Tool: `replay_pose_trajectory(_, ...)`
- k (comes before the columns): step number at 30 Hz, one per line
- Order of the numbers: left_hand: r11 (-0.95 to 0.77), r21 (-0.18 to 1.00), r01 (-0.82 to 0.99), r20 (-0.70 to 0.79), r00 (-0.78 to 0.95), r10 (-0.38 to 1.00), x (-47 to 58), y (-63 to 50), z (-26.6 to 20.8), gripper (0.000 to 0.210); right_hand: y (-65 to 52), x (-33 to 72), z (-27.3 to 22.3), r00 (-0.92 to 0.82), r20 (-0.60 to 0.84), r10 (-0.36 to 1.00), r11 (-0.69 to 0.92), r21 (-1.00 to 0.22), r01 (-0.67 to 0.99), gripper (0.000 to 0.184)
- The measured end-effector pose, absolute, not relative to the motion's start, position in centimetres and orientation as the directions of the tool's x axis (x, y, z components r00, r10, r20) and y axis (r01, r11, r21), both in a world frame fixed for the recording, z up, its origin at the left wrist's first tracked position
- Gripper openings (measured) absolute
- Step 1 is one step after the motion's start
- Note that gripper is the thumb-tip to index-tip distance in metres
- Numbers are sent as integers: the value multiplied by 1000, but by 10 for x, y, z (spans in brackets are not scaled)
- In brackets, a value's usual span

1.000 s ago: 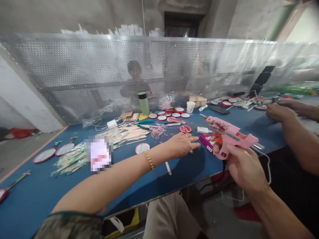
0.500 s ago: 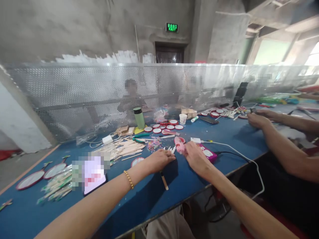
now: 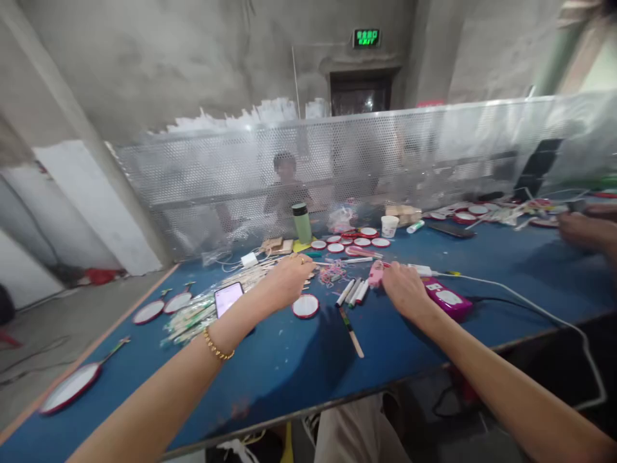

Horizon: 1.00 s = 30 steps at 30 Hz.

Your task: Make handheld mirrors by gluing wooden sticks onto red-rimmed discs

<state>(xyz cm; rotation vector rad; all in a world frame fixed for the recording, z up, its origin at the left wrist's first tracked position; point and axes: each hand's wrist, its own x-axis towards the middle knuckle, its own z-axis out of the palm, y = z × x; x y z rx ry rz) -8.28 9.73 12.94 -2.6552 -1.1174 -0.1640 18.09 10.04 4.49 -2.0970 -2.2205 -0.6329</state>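
Bare concrete walls and a perforated metal screen (image 3: 366, 154) close off the far side of a long blue table (image 3: 299, 360), behind which a seated person shows dimly; the left hand (image 3: 284, 283) reaches out over a heap of wooden sticks (image 3: 241, 278), its fingers curled loosely downward, and whether they pinch a stick I cannot tell; the right hand (image 3: 407, 290) lies palm-down just beside a pink glue gun (image 3: 375, 272) that rests on the table, fingers spread flat and gripping nothing; a few white glue sticks (image 3: 353, 292) lie between the hands, with a red-rimmed white disc (image 3: 305, 306) and a single wooden stick (image 3: 351, 331) nearer the edge. As I judge it, a clean pick wants one stick pinched at its end, lifted clear of the heap; the gun's hot tip is best kept turned away from the white cable (image 3: 520, 299) and from a co-worker's hand (image 3: 581, 230) at the far right.
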Motion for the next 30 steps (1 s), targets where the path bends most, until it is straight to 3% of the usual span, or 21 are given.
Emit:
replay_pose_trajectory(5, -569, -101, 816, 2, 572, 820, -106, 89, 106, 27, 107, 191, 37, -115, 262, 958, 45, 258, 965, 21)
replay_pose_trajectory(12, -501, 124, 856, -93, 513, 853, -109, 98, 81, 58, 100, 196, 38, -130, 254, 959, 72, 226, 972, 23)
replay_pose_trajectory(17, -526, 125, 841, -99, 539, 837, -109, 107, 74, 64, 70, 180, 53, -163, 425, 890, 93, 180, 979, 27)
replay_pose_trajectory(19, -515, 126, 848, -101, 527, 844, -108, 110, 73, 64, 59, 170, 57, -258, 479, 839, 206, 159, 965, 29)
replay_pose_trajectory(25, -434, 137, 891, -119, 449, 885, -102, 109, 75, 36, 50, 149, 55, -375, 516, 770, 445, -14, 895, 19)
replay_pose_trajectory(30, -423, 257, 869, 55, 424, 904, -95, 73, 69, 37, 47, 150, 37, -438, 533, 725, 626, -244, 740, 26)
